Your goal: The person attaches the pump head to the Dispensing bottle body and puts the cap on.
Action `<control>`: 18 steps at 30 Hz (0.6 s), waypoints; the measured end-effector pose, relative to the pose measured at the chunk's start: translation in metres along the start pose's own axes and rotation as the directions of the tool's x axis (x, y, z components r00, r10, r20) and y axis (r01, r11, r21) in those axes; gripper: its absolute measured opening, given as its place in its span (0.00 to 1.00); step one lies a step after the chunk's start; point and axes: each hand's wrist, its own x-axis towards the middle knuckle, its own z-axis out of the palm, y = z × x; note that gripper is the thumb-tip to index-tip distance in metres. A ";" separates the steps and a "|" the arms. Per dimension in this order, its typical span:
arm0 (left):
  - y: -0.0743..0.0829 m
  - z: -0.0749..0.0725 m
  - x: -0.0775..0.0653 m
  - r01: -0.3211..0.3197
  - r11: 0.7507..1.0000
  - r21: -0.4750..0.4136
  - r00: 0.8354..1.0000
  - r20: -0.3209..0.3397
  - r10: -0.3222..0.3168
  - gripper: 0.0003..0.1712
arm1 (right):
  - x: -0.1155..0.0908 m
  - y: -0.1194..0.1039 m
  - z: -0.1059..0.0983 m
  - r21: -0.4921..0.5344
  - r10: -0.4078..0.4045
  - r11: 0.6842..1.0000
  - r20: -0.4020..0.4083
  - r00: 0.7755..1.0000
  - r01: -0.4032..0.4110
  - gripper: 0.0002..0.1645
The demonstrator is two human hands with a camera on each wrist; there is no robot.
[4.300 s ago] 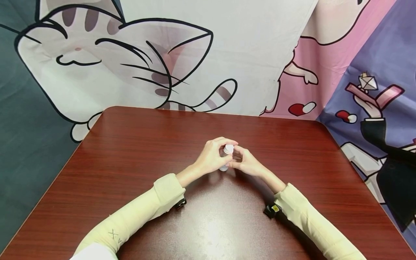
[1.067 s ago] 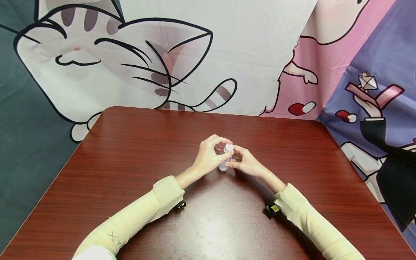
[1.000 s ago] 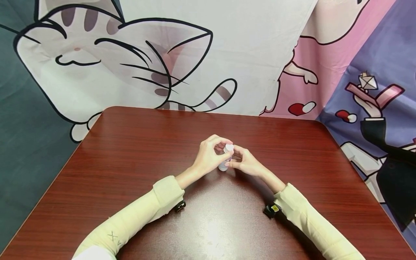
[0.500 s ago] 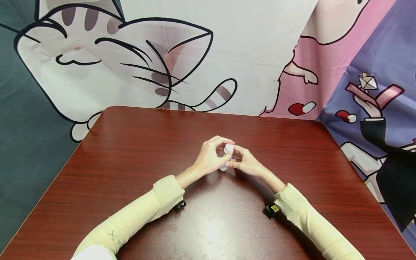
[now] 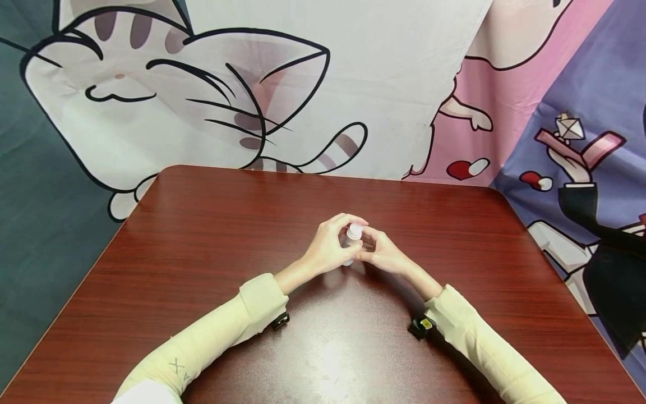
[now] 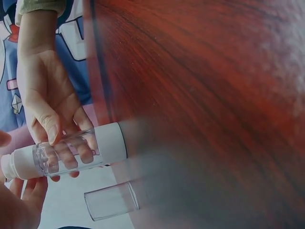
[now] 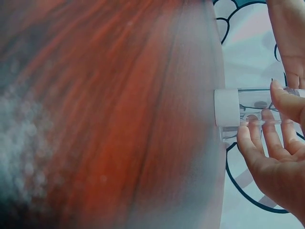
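A white backdrop printed with a striped cat (image 5: 121,120) hangs beyond the tabletop (image 5: 222,224), behind the left grip (image 5: 328,244). The cream left sleeve (image 5: 217,331) runs down and left from that grip, with a small black wrist camera (image 5: 280,320) at its cuff. The left grip curls round the upper part of a clear bottle (image 5: 353,235), its thumb in front and its fingers behind, about the white top (image 6: 6,167) and white collar (image 6: 25,163). The bottle is upright between the two grips, its white base (image 6: 111,143) below both; whether that base touches the tabletop cannot be told. The left-wrist view shows a clear cylinder (image 6: 112,200) upright beyond the grips, near the bottle and apart from it. The right grip (image 5: 386,253) clasps the clear lower body, thumb on the near side, fingers on the far side. Nearer than the right grip is another wrist camera (image 5: 420,326), beside the right sleeve (image 5: 489,348). A pink-and-blue backdrop (image 5: 504,134) hangs beyond and right of this grip.
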 end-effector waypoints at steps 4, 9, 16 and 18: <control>0.000 0.001 -0.001 0.006 1.000 0.009 1.000 -0.028 -0.006 0.21 | 0.000 0.000 0.000 -0.015 -0.017 1.000 -0.002 1.000 0.017 0.32; 0.001 0.000 -0.001 0.057 0.998 0.006 0.994 -0.092 -0.056 0.21 | 0.001 0.000 0.001 0.019 -0.008 1.000 0.003 1.000 0.008 0.30; 0.002 -0.001 0.000 0.109 0.994 0.013 0.990 -0.089 -0.107 0.20 | 0.001 0.000 0.001 0.025 -0.007 1.000 0.008 1.000 0.007 0.33; 0.002 -0.001 0.001 0.106 0.994 0.009 0.991 -0.086 -0.105 0.20 | 0.001 -0.001 0.001 0.031 -0.007 1.000 0.010 1.000 0.007 0.33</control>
